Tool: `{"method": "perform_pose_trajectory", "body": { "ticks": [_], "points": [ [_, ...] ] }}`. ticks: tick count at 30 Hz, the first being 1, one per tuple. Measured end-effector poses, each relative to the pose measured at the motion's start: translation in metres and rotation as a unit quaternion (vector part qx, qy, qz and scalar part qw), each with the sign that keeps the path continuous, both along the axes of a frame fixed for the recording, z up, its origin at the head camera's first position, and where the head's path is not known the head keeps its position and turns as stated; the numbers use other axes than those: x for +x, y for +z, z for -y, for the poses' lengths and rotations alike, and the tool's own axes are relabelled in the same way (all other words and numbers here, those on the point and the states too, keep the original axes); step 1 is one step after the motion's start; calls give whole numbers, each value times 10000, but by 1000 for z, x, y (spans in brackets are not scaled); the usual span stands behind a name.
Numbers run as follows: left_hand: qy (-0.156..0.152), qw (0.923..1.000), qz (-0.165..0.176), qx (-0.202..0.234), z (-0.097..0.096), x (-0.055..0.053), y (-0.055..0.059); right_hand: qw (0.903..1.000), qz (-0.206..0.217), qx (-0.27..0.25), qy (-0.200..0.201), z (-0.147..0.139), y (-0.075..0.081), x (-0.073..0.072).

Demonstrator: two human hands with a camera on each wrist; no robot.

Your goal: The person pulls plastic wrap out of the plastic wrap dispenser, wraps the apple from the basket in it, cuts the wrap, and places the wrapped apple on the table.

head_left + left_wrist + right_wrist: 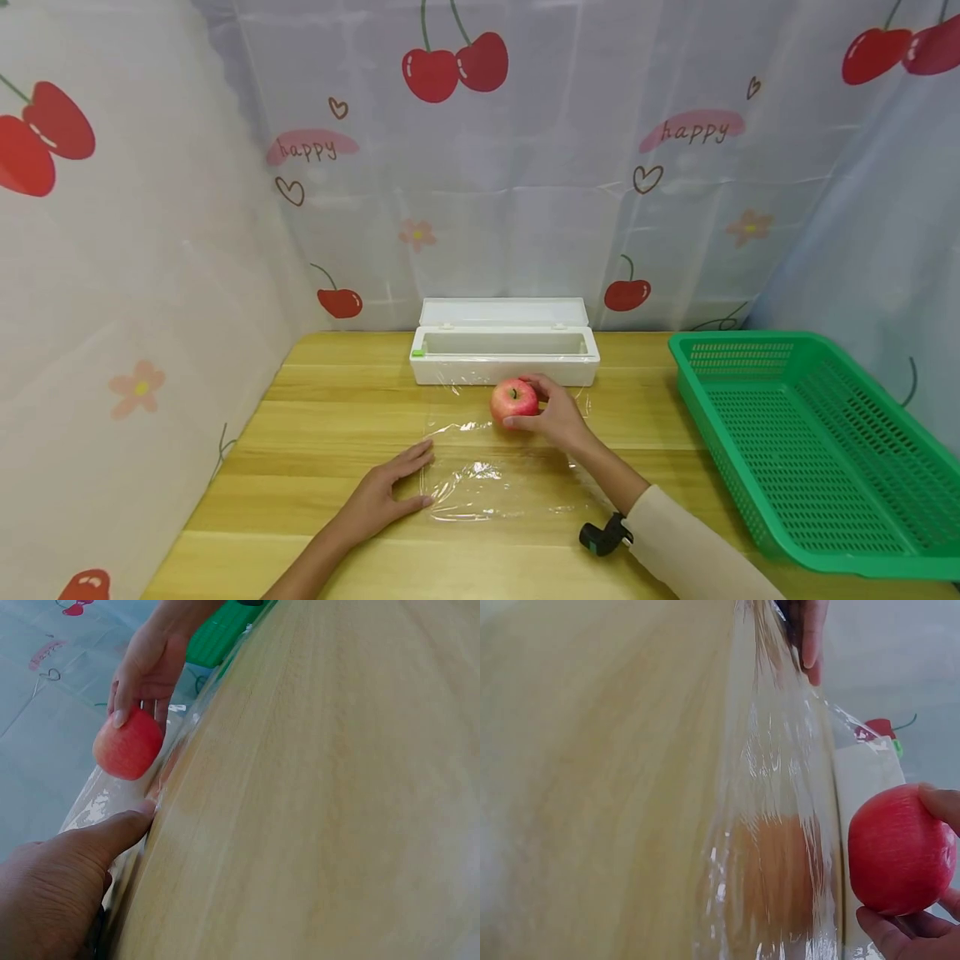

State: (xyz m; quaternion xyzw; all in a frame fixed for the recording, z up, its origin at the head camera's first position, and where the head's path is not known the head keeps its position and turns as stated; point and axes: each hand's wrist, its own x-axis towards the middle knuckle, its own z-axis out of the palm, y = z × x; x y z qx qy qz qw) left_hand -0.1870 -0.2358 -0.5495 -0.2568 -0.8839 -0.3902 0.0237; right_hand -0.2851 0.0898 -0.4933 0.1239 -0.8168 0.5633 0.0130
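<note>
holding apple (510,406): right fingers (542,385) | left fingers (411,457): wide from thumb, at clear film (491,483)

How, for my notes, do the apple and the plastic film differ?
The apple is red and opaque; the plastic film is clear. The apple is round; the film is a thin, wrinkled sheet. The right hand grips the apple; the film lies across the table. Both are outside the green basket.
</note>
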Motion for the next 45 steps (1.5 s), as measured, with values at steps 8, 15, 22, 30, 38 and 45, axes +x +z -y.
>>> {"method": "perform_pose_trajectory", "body": {
  "ticks": [8, 15, 22, 30, 38, 45],
  "points": [
    [-51, 9998, -178, 1, 0, -1, 0, 10000, -49, 13, 47, 3, -1, 0],
    [-51, 10000, -46, 64, 1, 0, -2, 9999, -61, 65, 88, 4, -7, 0],
    [-13, 9999, 68, 77, 0, 1, -2, 9997, -132, 95, 189, 4, -10, 1],
    [14, 10000, 21, 74, -1, 1, 0, 9996, -154, 104, 219, 4, -10, 0],
    [94, 9995, 196, 212, -1, 2, 0, 9994, -235, 174, 192, 4, -13, -1],
    [45, 9980, 59, 628, 0, 0, 0, 9995, -103, 140, 261, 1, -6, -1]
  ]
}}
